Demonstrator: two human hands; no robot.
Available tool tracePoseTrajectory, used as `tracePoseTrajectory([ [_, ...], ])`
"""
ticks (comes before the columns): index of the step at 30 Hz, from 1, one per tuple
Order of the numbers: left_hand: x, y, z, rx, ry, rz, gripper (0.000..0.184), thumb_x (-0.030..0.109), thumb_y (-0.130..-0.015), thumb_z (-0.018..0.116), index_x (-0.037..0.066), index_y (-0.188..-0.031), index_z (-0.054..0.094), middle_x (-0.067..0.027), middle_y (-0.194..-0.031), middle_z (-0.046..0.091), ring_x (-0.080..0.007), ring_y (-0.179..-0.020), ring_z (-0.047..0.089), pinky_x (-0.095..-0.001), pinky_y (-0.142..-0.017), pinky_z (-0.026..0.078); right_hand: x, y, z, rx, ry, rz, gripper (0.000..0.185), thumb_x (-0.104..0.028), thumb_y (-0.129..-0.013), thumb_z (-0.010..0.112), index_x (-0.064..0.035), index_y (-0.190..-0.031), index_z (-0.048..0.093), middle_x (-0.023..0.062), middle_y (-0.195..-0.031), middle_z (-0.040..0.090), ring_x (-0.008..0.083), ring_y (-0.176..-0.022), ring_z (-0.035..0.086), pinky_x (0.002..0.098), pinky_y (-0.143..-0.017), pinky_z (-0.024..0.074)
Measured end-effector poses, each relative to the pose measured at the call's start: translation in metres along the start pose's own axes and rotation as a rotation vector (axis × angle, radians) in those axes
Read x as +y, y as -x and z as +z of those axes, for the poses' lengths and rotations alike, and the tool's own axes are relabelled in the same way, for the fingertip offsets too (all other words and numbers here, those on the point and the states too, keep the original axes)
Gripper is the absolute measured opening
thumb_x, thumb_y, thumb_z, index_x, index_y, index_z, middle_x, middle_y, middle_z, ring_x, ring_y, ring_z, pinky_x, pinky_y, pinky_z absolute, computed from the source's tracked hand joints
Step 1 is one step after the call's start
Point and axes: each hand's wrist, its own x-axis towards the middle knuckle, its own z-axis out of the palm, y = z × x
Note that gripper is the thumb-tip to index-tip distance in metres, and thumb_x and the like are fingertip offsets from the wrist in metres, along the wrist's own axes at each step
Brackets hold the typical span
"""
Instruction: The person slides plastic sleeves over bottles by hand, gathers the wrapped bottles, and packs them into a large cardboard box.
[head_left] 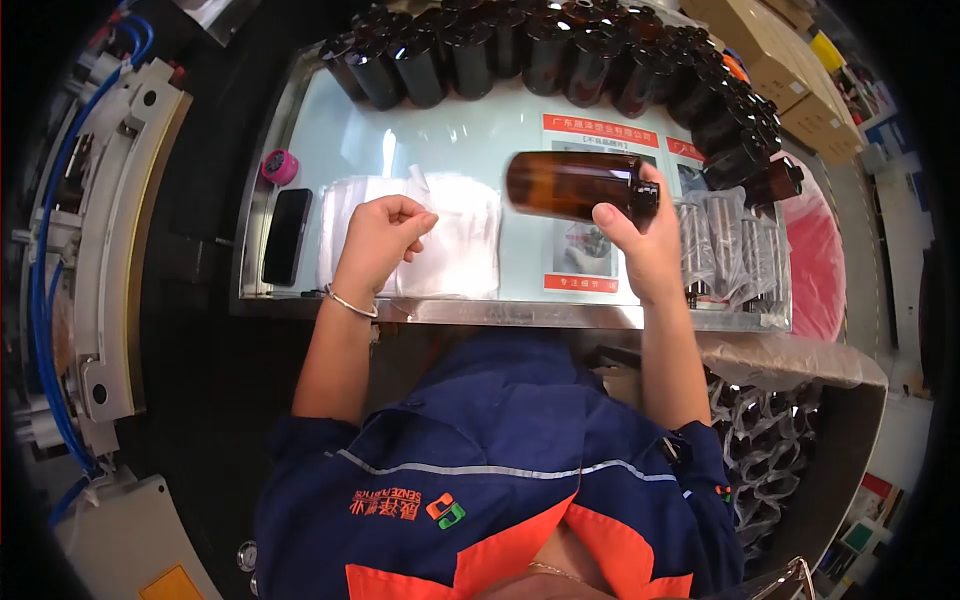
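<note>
My right hand (650, 240) grips a dark amber plastic bottle (570, 185) by its neck end. The bottle lies sideways above the table, its base towards the left, and its edges are slightly blurred. My left hand (385, 240) is closed, with thumb and fingers pinched together above a stack of thin clear plastic bags (465, 250). Whether a bag's edge is between those fingers I cannot make out. One bag corner (418, 180) sticks up just beyond the left fingers.
Many dark bottles (470, 60) stand along the table's back and right. Bagged bottles (725, 245) lie at the right front. A phone (286, 237) and a pink tape roll (280, 166) sit at left. A carton (850, 375) with wrapped bottles stands below right, near a pink bag (815, 260).
</note>
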Motion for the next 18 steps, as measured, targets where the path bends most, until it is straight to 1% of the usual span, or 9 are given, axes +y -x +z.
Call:
tracePoseTrajectory([
  [1,0.002,0.001,0.004,-0.051,0.099,0.02,0.014,0.011,-0.081,0.071,-0.001,-0.08,0.063,-0.0027,-0.066,0.06,-0.0076,-0.053,0.053,-0.0217,-0.047,0.043,-0.003,0.005,0.008,-0.04,-0.363,0.062,0.068,-0.021,-0.072,0.079,-0.0029,-0.127,0.044,0.0106,-0.115,0.059,0.0207,-0.103,0.058,0.0322,-0.091,0.0457],
  [3,0.008,0.001,0.019,-0.126,0.266,0.054,0.009,0.005,-0.083,0.067,-0.002,-0.083,0.063,-0.004,-0.067,0.06,-0.0091,-0.054,0.055,-0.0222,-0.048,0.044,-0.005,0.011,0.027,-0.12,-0.765,0.168,0.067,-0.021,-0.077,0.075,-0.0043,-0.131,0.04,0.0095,-0.12,0.055,0.0213,-0.111,0.054,0.0362,-0.095,0.0455],
  [4,0.018,0.007,0.03,-0.108,0.284,0.089,0.008,0.003,-0.082,0.067,-0.003,-0.083,0.062,-0.005,-0.068,0.061,-0.0103,-0.055,0.056,-0.0228,-0.049,0.045,0.001,0.015,0.036,-0.175,-0.873,0.185,0.069,-0.029,-0.08,0.074,-0.0048,-0.134,0.037,0.0093,-0.126,0.053,0.0212,-0.114,0.053,0.0401,-0.096,0.0456],
  [6,0.022,0.011,0.049,-0.109,0.362,0.211,0.007,-0.002,-0.08,0.067,-0.004,-0.085,0.062,-0.0079,-0.07,0.061,-0.0134,-0.055,0.057,-0.0254,-0.049,0.046,0.014,0.017,0.052,-0.274,-0.908,0.214,0.061,-0.043,-0.084,0.068,-0.0072,-0.129,0.047,0.0068,-0.123,0.057,0.0197,-0.11,0.056,0.0415,-0.093,0.0468],
  [7,0.012,0.007,0.058,-0.148,0.507,0.298,0.011,-0.004,-0.08,0.066,-0.005,-0.09,0.062,-0.0089,-0.073,0.063,-0.0147,-0.056,0.057,-0.0276,-0.05,0.047,0.0,0.02,0.059,-0.26,-0.938,0.219,0.054,-0.042,-0.086,0.065,-0.0067,-0.124,0.051,0.0068,-0.116,0.06,0.0197,-0.107,0.058,0.0402,-0.089,0.0491],
  [9,0.029,0.015,0.063,-0.177,0.421,0.309,0.014,-0.007,-0.081,0.062,-0.005,-0.094,0.061,-0.0089,-0.078,0.064,-0.015,-0.062,0.059,-0.0279,-0.055,0.05,-0.001,0.02,0.054,-0.135,-0.972,0.241,0.046,-0.037,-0.088,0.061,-0.0061,-0.12,0.052,0.0068,-0.109,0.062,0.0189,-0.101,0.061,0.0388,-0.083,0.0527],
  [15,0.035,0.009,0.06,-0.429,0.718,0.031,0.012,-0.003,-0.086,0.059,-0.002,-0.098,0.06,-0.0088,-0.086,0.065,-0.0163,-0.071,0.062,-0.0293,-0.065,0.052,-0.009,0.03,0.007,-0.052,-0.896,0.102,0.05,-0.029,-0.083,0.067,-0.0029,-0.122,0.048,0.0087,-0.111,0.059,0.0174,-0.099,0.06,0.0367,-0.087,0.051],
  [17,0.034,0.003,0.062,-0.507,0.791,0.064,0.011,0.002,-0.087,0.061,-0.001,-0.098,0.06,-0.0089,-0.084,0.065,-0.0167,-0.069,0.062,-0.0286,-0.064,0.051,-0.002,0.035,-0.007,0.062,-0.494,-0.194,0.059,-0.021,-0.075,0.074,-0.0038,-0.124,0.045,0.0072,-0.11,0.056,0.015,-0.1,0.057,0.0329,-0.088,0.0482],
  [18,0.038,0.004,0.062,-0.569,0.798,0.071,0.01,0.002,-0.087,0.061,-0.001,-0.097,0.059,-0.0087,-0.083,0.064,-0.0162,-0.069,0.061,-0.0279,-0.063,0.051,-0.006,0.038,-0.019,0.031,-0.26,-0.224,0.068,-0.014,-0.067,0.077,-0.0067,-0.125,0.044,0.0051,-0.107,0.053,0.0132,-0.1,0.055,0.031,-0.087,0.0463],
])
